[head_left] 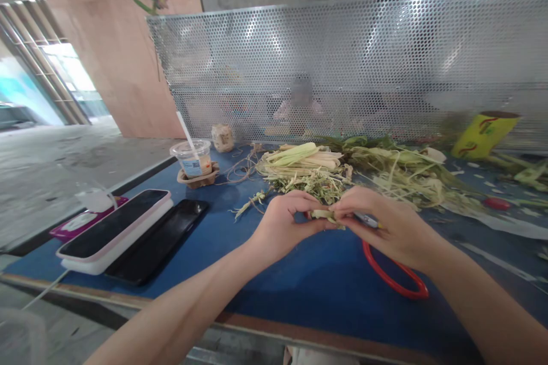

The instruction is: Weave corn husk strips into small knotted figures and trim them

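My left hand (282, 222) and my right hand (385, 222) meet over the blue table (299, 279), both pinching a small pale green stalk piece (323, 215) between their fingertips. My right hand also grips a thin tool with a grey tip (368, 220), and a red looped handle (391, 276) hangs below it over the table. Just beyond my hands lies a heap of green trimmings (312, 183) and a bundle of peeled pale stalks (302, 158).
Two phones (128, 228) lie at the left, one on a white power bank. A plastic cup with a straw (193, 159) and a small jar (223, 137) stand behind. Husks (402, 174) spread right, near a yellow tub (486, 134). A person sits behind the perforated metal screen (342, 63).
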Available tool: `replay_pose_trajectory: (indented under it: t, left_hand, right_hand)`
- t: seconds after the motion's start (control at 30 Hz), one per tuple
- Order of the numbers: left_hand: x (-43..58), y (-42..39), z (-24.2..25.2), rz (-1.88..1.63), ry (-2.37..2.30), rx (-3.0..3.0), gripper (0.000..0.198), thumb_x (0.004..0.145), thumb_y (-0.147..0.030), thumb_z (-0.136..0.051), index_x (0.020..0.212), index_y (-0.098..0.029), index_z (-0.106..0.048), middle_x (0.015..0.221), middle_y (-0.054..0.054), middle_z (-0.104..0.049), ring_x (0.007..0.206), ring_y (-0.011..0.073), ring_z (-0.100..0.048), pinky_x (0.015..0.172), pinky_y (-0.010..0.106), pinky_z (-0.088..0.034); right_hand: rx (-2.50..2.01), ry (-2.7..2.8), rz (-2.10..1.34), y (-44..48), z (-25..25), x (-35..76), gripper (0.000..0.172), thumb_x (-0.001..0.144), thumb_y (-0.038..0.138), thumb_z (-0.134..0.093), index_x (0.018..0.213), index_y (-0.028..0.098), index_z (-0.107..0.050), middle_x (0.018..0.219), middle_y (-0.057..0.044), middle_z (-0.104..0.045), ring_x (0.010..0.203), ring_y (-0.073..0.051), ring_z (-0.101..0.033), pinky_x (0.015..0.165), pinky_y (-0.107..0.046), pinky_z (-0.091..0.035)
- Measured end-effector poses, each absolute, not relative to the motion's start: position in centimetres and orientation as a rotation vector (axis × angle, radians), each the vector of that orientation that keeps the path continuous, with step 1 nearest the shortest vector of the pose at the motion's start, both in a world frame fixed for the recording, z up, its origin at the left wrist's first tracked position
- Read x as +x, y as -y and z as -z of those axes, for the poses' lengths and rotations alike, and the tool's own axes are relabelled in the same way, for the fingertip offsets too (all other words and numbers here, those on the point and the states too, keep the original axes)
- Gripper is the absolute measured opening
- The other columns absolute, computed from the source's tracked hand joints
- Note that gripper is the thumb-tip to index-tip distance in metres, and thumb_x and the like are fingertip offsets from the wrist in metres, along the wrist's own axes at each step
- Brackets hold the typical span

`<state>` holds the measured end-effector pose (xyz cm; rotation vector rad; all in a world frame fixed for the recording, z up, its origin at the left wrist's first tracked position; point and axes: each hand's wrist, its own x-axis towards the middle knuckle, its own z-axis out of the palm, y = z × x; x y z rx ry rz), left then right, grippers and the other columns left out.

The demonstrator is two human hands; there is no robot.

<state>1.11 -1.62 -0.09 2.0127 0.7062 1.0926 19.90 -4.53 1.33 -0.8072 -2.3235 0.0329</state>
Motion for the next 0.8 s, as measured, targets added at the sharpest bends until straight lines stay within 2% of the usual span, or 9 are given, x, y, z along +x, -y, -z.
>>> replay_pose_trajectory:
  t: [0.17,0.33,0.4,0.53,0.67,0.8]
  left_hand:
    - [1.0,1.5,-0.1,-1.119,-0.702,1.919,0.014,0.066,-0.024,-0.067,0.078,-0.018,-0.070,0.077,0.005,-0.065,0.071,0.0154,-0.057,0.065,0.026,-0.045]
    - [1.2,1.5,-0.1,-1.219,-0.743,1.693,0.011,0.063,-0.021,-0.069,0.073,-0.016,-0.069,0.067,0.003,-0.067,0.076,0.0169,-0.060,0.073,0.028,-0.046]
    - [1.2,1.7,-0.2,-1.232,-0.734,1.631,0.021,0.063,-0.021,-0.069,0.084,-0.016,-0.068,0.065,0.002,-0.067,0.075,0.0162,-0.061,0.075,0.028,-0.046]
    - [1.2,2.0,-0.5,-1.221,-0.713,1.564,0.047,0.063,-0.020,-0.070,0.107,-0.014,-0.057,0.062,0.001,-0.065,0.062,0.0126,-0.059,0.067,0.027,-0.047]
    - [1.3,2.0,-0.6,-1.180,-0.645,1.423,0.055,0.059,-0.015,-0.072,0.110,-0.013,-0.050,0.059,-0.003,-0.063,0.060,0.0116,-0.060,0.065,0.025,-0.048]
    - [1.4,2.0,-0.7,-1.149,-0.585,1.331,0.059,0.058,-0.010,-0.071,0.110,-0.012,-0.045,0.059,-0.003,-0.063,0.060,0.0114,-0.061,0.065,0.025,-0.048]
  right_hand:
    - [-0.893,2.229,0.109,4.7,-1.2,19.5,0.015,0.082,0.016,-0.048,0.093,0.026,-0.052,0.095,-0.002,-0.062,0.087,-0.015,-0.060,0.071,-0.026,-0.049]
    - [-0.862,1.980,0.212,4.9,-0.7,18.4,0.015,0.078,0.013,-0.053,0.089,0.023,-0.053,0.083,-0.002,-0.065,0.079,-0.015,-0.062,0.069,-0.026,-0.050]
    - [-0.831,1.964,0.198,5.0,-0.6,18.1,0.017,0.077,0.011,-0.054,0.089,0.023,-0.053,0.079,-0.002,-0.064,0.076,-0.014,-0.061,0.066,-0.025,-0.050]
    - [-0.799,2.021,0.173,5.0,-0.5,18.2,0.026,0.075,0.014,-0.059,0.098,0.022,-0.051,0.085,-0.004,-0.062,0.081,-0.015,-0.059,0.068,-0.027,-0.050]
    - [-0.676,2.110,0.155,4.6,-0.5,18.4,0.035,0.078,0.011,-0.054,0.109,0.026,-0.047,0.090,-0.003,-0.063,0.085,-0.015,-0.057,0.071,-0.030,-0.050]
    - [-0.720,2.081,0.181,4.5,-0.5,18.4,0.030,0.078,0.011,-0.055,0.104,0.025,-0.051,0.087,-0.002,-0.063,0.082,-0.015,-0.057,0.069,-0.029,-0.050]
